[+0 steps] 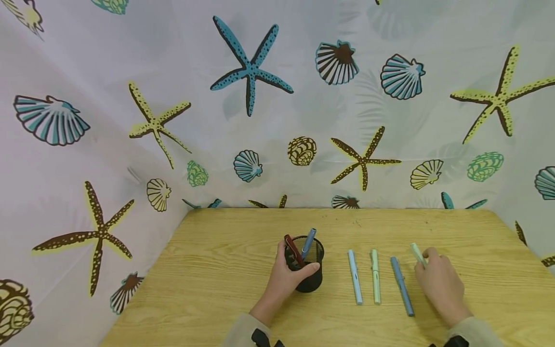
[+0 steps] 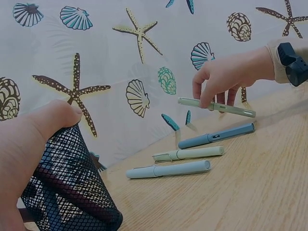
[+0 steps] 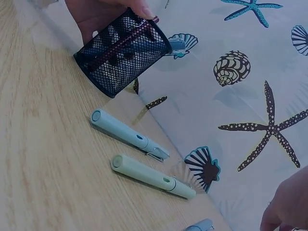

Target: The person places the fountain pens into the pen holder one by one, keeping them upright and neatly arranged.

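Observation:
My left hand grips a black mesh pen cup by its side, thumb near the rim. Inside lean a dark red pen and a blue pen. On the right, my right hand pinches a pale green pen, which in the left wrist view slants close over the table. Between the hands, three pens lie side by side: a light blue pen, another light green pen and a darker blue pen. In the right wrist view only part of the right hand shows.
The wooden table reaches back to a white curtain printed with starfish and shells, which also hangs along both sides. A dark band with a device sits on the right wrist.

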Motion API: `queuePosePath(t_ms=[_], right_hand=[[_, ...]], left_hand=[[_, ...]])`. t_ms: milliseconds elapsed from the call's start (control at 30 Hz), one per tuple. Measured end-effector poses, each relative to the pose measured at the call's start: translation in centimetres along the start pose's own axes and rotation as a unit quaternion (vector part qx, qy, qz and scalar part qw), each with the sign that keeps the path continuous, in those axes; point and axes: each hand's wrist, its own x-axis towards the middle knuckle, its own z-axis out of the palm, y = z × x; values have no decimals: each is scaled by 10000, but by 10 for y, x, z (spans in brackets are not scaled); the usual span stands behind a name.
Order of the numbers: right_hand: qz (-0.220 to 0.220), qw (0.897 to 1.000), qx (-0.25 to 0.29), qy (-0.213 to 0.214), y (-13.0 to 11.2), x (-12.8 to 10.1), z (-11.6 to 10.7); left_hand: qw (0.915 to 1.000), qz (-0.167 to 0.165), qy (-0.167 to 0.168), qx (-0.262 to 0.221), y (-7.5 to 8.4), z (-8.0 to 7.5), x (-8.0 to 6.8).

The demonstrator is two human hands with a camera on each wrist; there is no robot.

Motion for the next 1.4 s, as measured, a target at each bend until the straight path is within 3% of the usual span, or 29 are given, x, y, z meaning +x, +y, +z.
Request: queuePosePath(t_ms=[133, 367, 467, 767, 1000, 1167, 1300, 1400], right_hand=[[-46, 9997, 169, 191, -2, -1, -1], [-150, 9963, 587, 607, -5, 0, -4], [-186, 9951, 706, 664, -7, 0, -5], [-390, 9902, 981, 913, -17, -2, -9], [-527, 9859, 1233, 1003, -29, -3, -9], [-628, 9826, 1369, 1082, -38, -3, -7], [-763, 9784, 1442, 1268, -43, -2, -4], [-857, 9748, 1496, 1419, -47, -1, -2]], left_hand=[[10000, 13, -44, -30, 4, -1, -1], [9999, -22, -127, -97, 38, -7, -20], [9999, -9, -131, -89, 41, -7, -22], [9999, 0, -85, -67, 3, -1, -1], [9999, 110, -49, -108, 0, 0, 0], [9996, 158, -130, -181, 15, -4, -7], [9996, 66, -192, -212, 34, -7, -17], [9997, -15, -187, -182, 40, -7, -21]])
